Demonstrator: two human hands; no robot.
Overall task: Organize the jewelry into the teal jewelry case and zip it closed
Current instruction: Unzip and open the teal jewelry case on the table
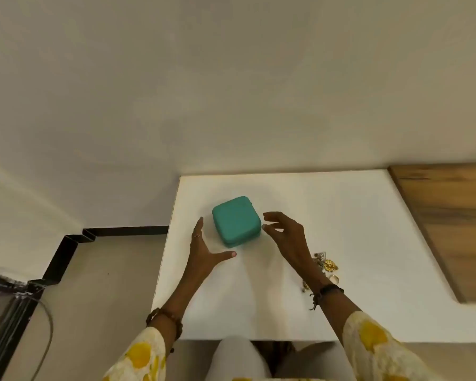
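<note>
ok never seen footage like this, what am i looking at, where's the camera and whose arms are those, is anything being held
There is no machine here. The one picture comes from a wide-angle camera worn on a person's head, looking forward and down, so the arms reaching in from the bottom are that person's own.

They sit at a white table set against a wall. On it stands a teal jewelry case, closed. A small pile of jewelry, gold and silver pieces, lies to the right, partly hidden behind the right forearm.

The left hand lies open beside the case's left side, fingers straight. The right hand hovers at the case's right side, fingers loosely curved. Neither hand holds anything yet.
</note>
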